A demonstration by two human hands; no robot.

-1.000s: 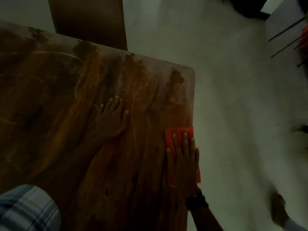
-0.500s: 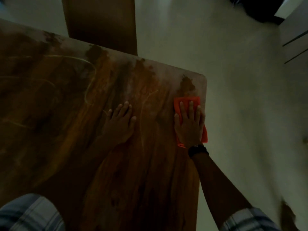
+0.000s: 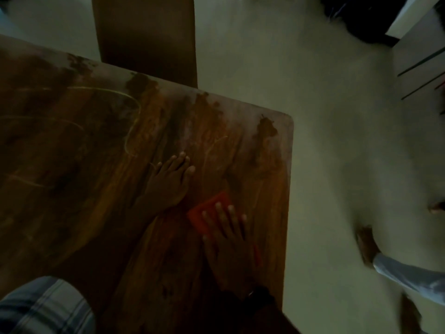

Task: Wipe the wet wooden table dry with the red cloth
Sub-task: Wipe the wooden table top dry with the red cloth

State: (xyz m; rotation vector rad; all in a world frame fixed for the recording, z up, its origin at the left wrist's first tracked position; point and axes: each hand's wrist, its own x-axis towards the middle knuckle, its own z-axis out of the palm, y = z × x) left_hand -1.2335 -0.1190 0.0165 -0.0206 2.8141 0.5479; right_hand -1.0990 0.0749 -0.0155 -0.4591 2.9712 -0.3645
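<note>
Conceivably, damp patches point(image 3: 266, 127) by the far corner could be missed, since the red cloth point(image 3: 208, 212) was pinned near the right edge under the flat, straight-fingered right hand point(image 3: 228, 242). The left hand point(image 3: 168, 185) was laid flat close beside it. The streaked wooden table point(image 3: 72, 165) was bordered by a chair point(image 3: 147, 32) and pale floor point(image 3: 325, 141).

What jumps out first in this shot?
The red cloth, the one bright thing in a dim picture, lies near the right side of the table, pressed under the flat right hand. The left hand rests flat on the wood just left of it. Dark blotches dot the far edge and corner.
</note>
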